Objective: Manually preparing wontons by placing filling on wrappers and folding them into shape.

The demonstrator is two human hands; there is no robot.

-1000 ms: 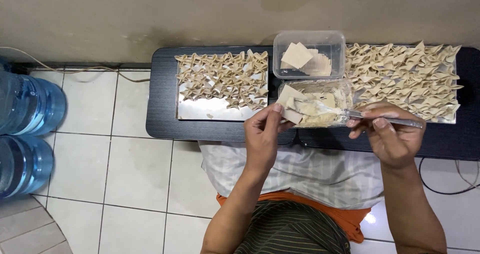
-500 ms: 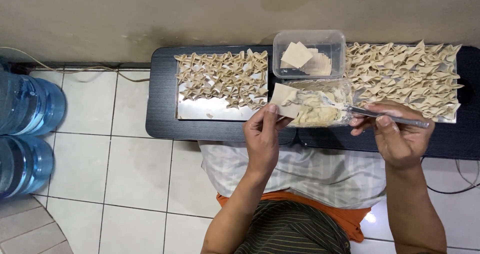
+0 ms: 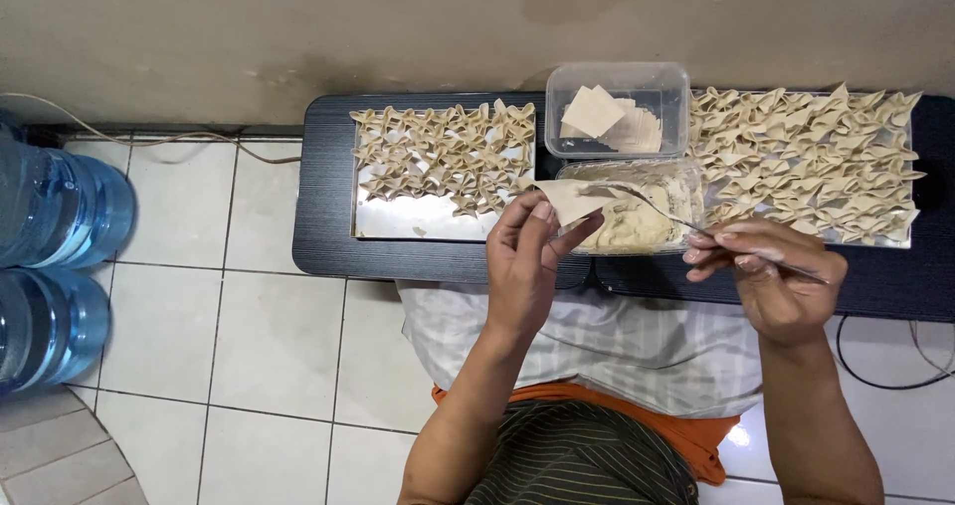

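Left hand (image 3: 524,266) was raised over the near edge of the low black table (image 3: 328,216), fingers curled, thumb and fingertips pinching a square dough wrapper (image 3: 569,201) held flat just beside the tub of pale filling (image 3: 637,216). Right hand (image 3: 761,271) had its fingers closed on the handle of a metal spoon (image 3: 696,228), bowl end reaching over the filling tub toward the wrapper; couldn't tell if the tip touched the wrapper. Clear tub of spare wrappers (image 3: 617,112) sat just behind the filling tub. Left metal tray (image 3: 418,221) was partly filled with folded dumplings (image 3: 438,152), near strip bare. Right tray of folded dumplings (image 3: 806,162) was nearly full. Two blue water jugs (image 3: 50,256) stood on the tiled floor, well apart to the left
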